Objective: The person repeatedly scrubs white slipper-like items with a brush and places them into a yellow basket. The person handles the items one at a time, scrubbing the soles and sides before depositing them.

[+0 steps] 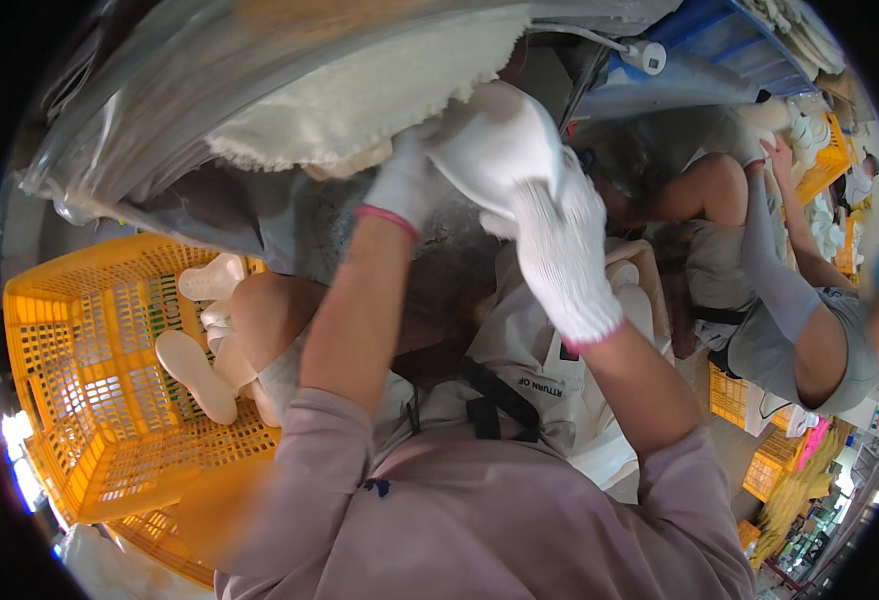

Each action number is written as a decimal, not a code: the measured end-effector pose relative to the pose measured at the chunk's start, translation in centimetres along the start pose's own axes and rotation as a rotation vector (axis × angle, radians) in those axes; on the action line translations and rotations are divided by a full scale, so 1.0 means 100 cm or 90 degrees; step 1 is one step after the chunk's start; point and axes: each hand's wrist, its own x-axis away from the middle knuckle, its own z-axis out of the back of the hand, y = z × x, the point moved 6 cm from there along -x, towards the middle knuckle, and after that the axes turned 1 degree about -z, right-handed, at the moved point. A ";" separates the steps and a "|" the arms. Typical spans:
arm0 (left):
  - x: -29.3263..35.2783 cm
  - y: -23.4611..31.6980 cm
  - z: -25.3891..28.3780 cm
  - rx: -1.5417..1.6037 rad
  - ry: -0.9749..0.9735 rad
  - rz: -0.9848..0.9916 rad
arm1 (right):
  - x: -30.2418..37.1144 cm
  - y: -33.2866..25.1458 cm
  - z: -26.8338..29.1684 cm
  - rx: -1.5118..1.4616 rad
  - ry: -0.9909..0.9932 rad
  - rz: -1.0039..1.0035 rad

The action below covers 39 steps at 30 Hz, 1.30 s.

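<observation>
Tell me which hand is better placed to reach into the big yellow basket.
Left, probably. The basket stands on the person's left, nearer the left hand; the right hand is farther off and grips the white piece.

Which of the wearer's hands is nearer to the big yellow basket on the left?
Left. The left hand is up and to the right of the yellow basket; the right hand is farther right, gripping a white rounded piece.

Printed in small black capitals (537, 385) across the pale grey cloth (522, 345) in the person's lap, just beside a black strap (505, 398). Marked in dark blue (377, 487) on the mauve shirt (520, 515), too unclear to read.
</observation>
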 end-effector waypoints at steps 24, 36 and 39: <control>-0.012 -0.018 -0.026 -0.186 0.074 -0.171 | -0.045 0.019 0.005 0.231 0.138 0.014; 0.126 0.023 0.022 -0.763 0.103 0.001 | -0.099 0.056 -0.036 0.066 0.018 -0.097; 0.095 -0.009 -0.008 -0.614 0.091 -0.145 | -0.068 0.003 -0.039 0.242 -0.159 -0.023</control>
